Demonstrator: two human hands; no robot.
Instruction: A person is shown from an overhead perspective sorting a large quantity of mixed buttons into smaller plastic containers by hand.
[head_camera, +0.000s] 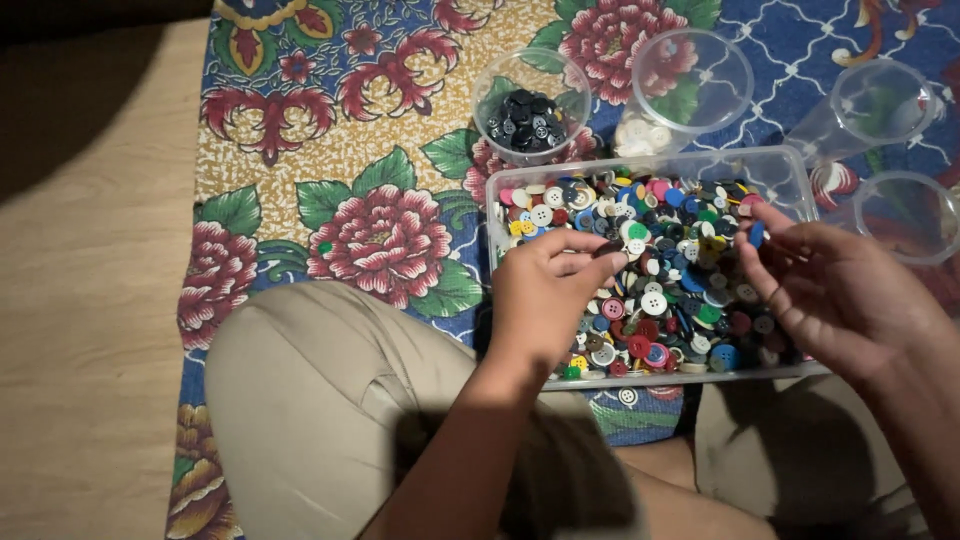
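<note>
1. Here we sit cross-legged on the floor, with a clear rectangular tray of mixed coloured buttons lying straight ahead at twelve o'clock, its long axis running from nine to three across our knees.
2. Our left hand hovers over the tray's left half, fingers pinched narrowly on what looks like a dark button; the pinch points toward three o'clock.
3. Our right hand hangs over the tray's right end, fingers loosely curled, with a blue button held at the fingertips.
4. Both hands sit directly above the heap, about equally near; the left is closer to the cups beyond.
5. At twelve o'clock past the tray stand a clear cup of black buttons and a cup of white buttons.
6. Two empty clear cups rest at two o'clock on the floral cloth.
</note>
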